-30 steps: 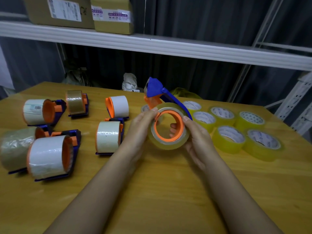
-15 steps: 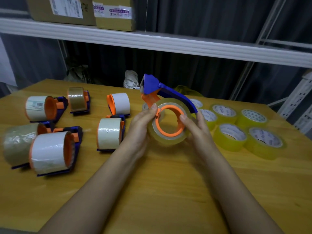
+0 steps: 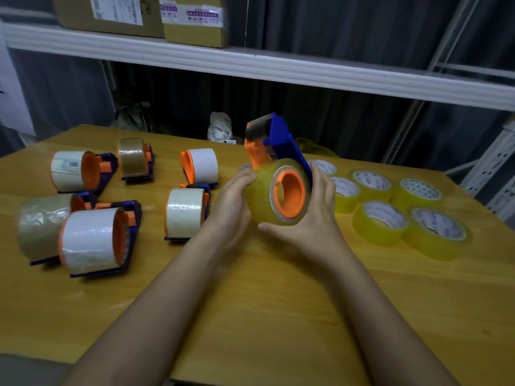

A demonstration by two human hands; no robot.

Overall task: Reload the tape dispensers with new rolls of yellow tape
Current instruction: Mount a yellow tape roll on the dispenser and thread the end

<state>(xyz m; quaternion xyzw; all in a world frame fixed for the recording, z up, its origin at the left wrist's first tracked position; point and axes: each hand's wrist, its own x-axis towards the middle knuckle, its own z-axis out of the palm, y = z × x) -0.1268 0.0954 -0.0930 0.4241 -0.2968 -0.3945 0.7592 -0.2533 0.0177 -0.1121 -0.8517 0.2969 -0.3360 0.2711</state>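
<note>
The right hand (image 3: 312, 215) and the left hand (image 3: 234, 207) both grip the yellow roll (image 3: 267, 196) on the blue dispenser (image 3: 281, 140), middle of the frame above the table (image 3: 278, 316); since a second ago it turned sideways and lifted; I judge the roll seated, tape end threading next; spare rolls (image 3: 381, 221) wait at right.

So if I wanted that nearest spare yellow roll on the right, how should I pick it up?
Come from above. The roll lies flat with its hole up, so put a thumb in the hole and fingers on the outer wall on its near right side, away from the neighbouring rolls.
</note>
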